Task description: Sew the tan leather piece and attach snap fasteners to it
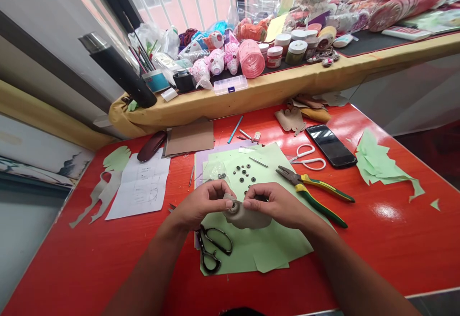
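Observation:
Between my two hands is a grey-beige piece of soft material (251, 218) with a small dark round snap (234, 206) near its left end. My left hand (204, 203) pinches the left edge beside the snap. The upper edge, a little to the right, is pinched by my right hand (275, 203). Several dark round snaps (244, 172) lie on the green paper (247, 253) just beyond my hands. A clear bag (215, 170) with more of them is by my left fingers. Black-handled scissors (212, 249) rest below my left hand.
Pliers (309, 182), white-handled scissors (309, 157) and a phone (331, 146) lie to the right. Green paper scraps (384, 163) are farther right. At left are a printed sheet (142, 186) and a dark case (152, 146). A crowded sill (201, 105) runs behind the red table (89, 263).

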`<state>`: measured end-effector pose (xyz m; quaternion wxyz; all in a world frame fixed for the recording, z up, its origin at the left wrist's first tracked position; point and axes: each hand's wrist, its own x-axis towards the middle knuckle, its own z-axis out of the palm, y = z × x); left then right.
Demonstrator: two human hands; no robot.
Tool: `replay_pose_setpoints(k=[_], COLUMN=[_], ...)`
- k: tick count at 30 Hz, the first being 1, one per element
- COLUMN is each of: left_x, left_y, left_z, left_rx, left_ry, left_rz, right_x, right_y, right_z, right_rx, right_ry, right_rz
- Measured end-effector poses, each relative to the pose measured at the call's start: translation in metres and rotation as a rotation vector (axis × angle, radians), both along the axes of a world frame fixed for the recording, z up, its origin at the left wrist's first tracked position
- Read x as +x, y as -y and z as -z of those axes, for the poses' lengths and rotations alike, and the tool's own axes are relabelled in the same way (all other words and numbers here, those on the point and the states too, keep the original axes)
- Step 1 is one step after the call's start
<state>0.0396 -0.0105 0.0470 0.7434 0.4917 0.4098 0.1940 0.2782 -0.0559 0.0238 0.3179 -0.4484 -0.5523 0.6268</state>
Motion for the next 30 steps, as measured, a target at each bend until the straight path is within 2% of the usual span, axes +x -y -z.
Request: replay_pose_setpoints(k=[6, 10, 12, 15, 17, 21, 25, 28, 30], left_x=[-0.001, 0.002, 0.004, 0.009, 0.012, 0.018, 0.016, 0.013, 0.013], left_y=[-0.002, 0.001, 0.003, 0.007, 0.009, 0.011, 0.012, 0.013, 0.014], left_z=[0.004, 0.009, 0.009, 0.002, -0.004, -0.015, -0.018, -0.016, -0.014], left_rx=[-0.202, -0.325, -0.344, -0.329, -0.282, -0.155, -0.131, -0.164, -0.191], left_ry=[0.132, 0.240, 0.283, 0.345, 0.387, 0.429, 0.481, 0.520, 0.517], left_rz=[0.060, 0.139, 0.132, 0.029, -0.102, -0.344, -0.442, -0.485, -0.479], right_x=[0.001, 0.002, 0.004, 0.007, 0.007, 0.001, -0.004, -0.001, 0.001], right_y=[0.000, 0.000, -0.001, -0.003, -0.003, -0.002, -0.004, -0.008, -0.009], right_z=[-0.001, -0.005, -0.006, -0.004, 0.000, 0.007, 0.009, 0.008, 0.008], right_rx=[0.028, 0.031, 0.024, 0.000, -0.051, -0.158, -0.182, -0.114, -0.069], right_ry=[0.057, 0.017, -0.018, -0.112, -0.230, -0.486, -0.597, -0.581, -0.564], right_rz=[-0.051, -0.100, -0.091, 0.008, 0.074, 0.104, 0.255, 0.371, 0.392])
